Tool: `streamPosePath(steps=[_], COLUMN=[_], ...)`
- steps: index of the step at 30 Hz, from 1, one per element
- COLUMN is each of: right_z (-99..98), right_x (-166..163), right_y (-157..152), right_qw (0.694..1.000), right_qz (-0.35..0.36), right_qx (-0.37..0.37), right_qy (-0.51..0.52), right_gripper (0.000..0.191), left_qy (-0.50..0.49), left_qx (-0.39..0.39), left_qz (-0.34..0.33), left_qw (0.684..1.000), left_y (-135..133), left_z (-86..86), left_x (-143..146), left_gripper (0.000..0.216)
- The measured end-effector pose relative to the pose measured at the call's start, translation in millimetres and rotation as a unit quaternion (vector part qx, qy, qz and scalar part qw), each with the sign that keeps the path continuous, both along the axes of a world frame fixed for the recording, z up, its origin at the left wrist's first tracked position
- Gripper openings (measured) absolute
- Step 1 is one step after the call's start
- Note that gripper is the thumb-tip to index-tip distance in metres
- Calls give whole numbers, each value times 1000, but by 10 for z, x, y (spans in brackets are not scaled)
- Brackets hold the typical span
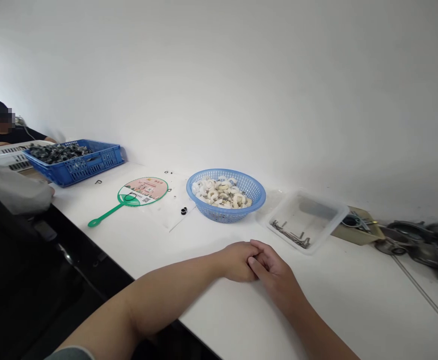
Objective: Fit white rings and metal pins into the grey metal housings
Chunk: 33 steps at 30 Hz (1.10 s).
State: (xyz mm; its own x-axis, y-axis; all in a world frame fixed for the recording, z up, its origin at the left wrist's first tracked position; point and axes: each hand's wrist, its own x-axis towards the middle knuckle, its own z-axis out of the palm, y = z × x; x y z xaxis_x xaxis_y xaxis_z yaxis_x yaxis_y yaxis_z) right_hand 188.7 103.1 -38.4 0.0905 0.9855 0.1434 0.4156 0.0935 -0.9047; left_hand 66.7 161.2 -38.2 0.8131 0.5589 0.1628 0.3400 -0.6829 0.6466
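Note:
My left hand (237, 261) and my right hand (277, 272) are clasped together above the front of the white table (237, 312). The fingers and thumb of my right hand wrap round my left hand. My left hand is curled closed; most of its fingers are hidden, so I cannot see whether anything is inside. Just beyond them stands a round blue basket (256, 202) with a heap of white and cream curved pieces (222, 192). To the right, a clear plastic box (327, 231) sits tilted, with several thin metal pins (288, 234) along its lower side.
A green-handled fan (143, 192) lies at left, near small black rings (183, 211). Farther back, a blue crate (91, 162) holds dark parts; a person (1, 130) sits behind. At right are a beige tray (357, 230), grey metal rings (425, 247) and long thin rods (425, 296).

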Motion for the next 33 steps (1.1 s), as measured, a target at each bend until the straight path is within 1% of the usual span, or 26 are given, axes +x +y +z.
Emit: streamPosePath(steps=[4, 9, 15, 20, 26, 33], right_z=[-15, -11, -4, 13, 19, -18], right_x=[7, 1, -4, -4, 5, 22], right_y=[7, 2, -2, -11, -23, -22], right_qw=[1000, 1000, 1000, 1000, 1000, 999], right_qz=[-2, -2, 2, 4, 18, 35], right_qx=[-4, -1, -9, -13, -14, -10], right_qy=[-2, -5, 1, 15, 20, 19], right_gripper=[48, 48, 48, 48, 48, 46], left_qy=[15, 34, 11, 19, -14, -40], left_qx=[-1, 5, 2, 2, -18, -47], left_qz=[5, 11, 5, 5, -14, -17], left_qw=[1000, 999, 1000, 1000, 1000, 998], left_y=[-11, -23, -21, -28, -56, -71], left_z=[22, 57, 40, 52, 74, 10], left_x=[3, 1, 5, 1, -23, -31], left_gripper=[19, 14, 17, 13, 16, 21])
